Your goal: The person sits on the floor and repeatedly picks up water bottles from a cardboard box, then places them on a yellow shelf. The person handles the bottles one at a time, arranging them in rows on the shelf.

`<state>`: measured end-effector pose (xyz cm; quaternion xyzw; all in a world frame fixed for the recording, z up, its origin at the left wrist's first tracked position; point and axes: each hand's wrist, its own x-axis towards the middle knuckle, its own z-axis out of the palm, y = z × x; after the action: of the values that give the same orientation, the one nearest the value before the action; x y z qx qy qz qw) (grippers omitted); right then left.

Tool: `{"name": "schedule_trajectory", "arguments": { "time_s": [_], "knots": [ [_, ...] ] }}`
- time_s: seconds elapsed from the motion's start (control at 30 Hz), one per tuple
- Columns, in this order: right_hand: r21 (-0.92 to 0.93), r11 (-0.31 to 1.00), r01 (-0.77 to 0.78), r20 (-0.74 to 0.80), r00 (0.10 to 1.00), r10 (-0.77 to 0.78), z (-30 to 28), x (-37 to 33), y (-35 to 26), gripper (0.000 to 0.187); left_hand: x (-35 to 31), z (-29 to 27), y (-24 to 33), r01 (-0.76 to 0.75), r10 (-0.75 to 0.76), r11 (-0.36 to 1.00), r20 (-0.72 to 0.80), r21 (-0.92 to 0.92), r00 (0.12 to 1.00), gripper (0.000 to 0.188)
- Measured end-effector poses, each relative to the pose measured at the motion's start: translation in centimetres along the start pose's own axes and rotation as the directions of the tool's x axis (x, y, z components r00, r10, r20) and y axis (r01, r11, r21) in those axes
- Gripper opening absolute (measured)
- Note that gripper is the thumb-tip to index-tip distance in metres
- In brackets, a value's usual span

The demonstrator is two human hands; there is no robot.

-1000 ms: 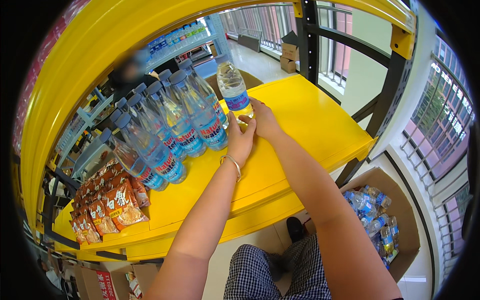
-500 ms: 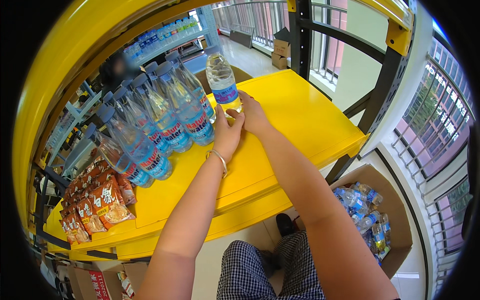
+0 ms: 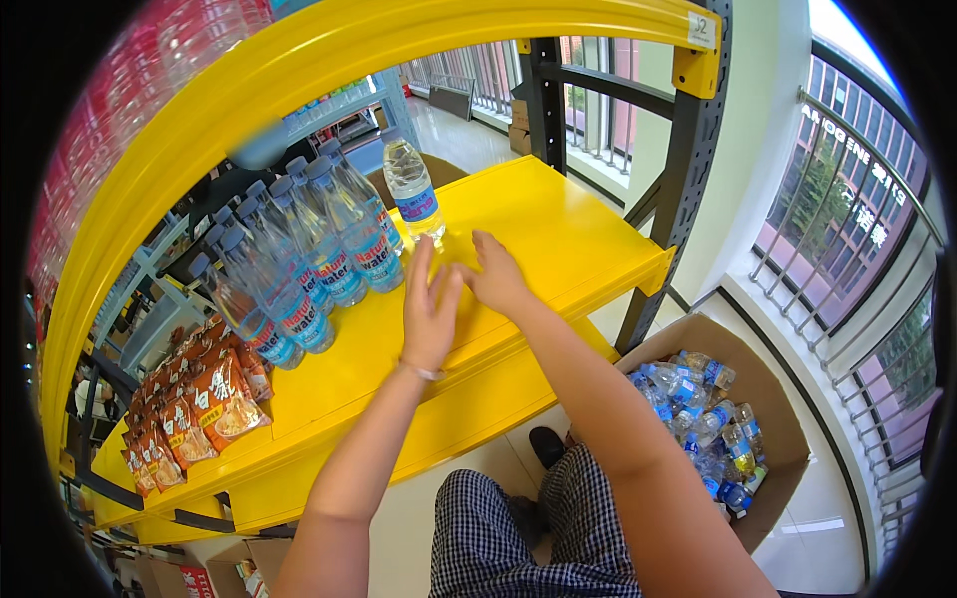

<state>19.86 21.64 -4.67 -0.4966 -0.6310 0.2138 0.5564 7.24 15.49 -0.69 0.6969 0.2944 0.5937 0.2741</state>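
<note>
A clear water bottle (image 3: 409, 189) with a blue-purple label and grey cap stands upright on the yellow shelf (image 3: 538, 224), at the right end of the bottle rows. Just in front of it is my left hand (image 3: 431, 309), fingers apart and holding nothing. My right hand (image 3: 498, 279) hovers to the right of the left one, also empty, its fingers extended toward the bottle. Rows of taller clear water bottles (image 3: 339, 259) with light-blue labels stand close beside the single bottle on its left.
Orange noodle packets (image 3: 224, 399) stand in rows at the shelf's left end. A cardboard box (image 3: 783, 439) full of plastic bottles sits on the floor to the right. A black upright post (image 3: 688, 149) and a yellow upper beam (image 3: 399, 40) frame the shelf.
Both hands have let go of the bottle and drawn back toward me, spreading their fingers. The bottle stays standing on the shelf. The view has shifted, showing more of the upper shelf.
</note>
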Motion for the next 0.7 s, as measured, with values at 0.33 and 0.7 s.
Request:
{"name": "schedule_trajectory", "arguments": {
  "time_s": [0.33, 0.7],
  "knots": [
    [-0.03, 0.728, -0.685, 0.392, 0.662, 0.639, -19.1, -35.9, 0.2, 0.042, -39.4, -11.7, -1.6, 0.66, -0.697, 0.71, 0.119, 0.244, 0.707, 0.039],
    [-0.475, 0.509, -0.718, 0.182, 0.486, 0.855, -24.4, -64.2, -1.7, 0.048, -62.4, -20.0, 5.2, 0.514, -0.906, -0.154, 0.086, 0.844, -0.414, 0.04]
  ]
}}
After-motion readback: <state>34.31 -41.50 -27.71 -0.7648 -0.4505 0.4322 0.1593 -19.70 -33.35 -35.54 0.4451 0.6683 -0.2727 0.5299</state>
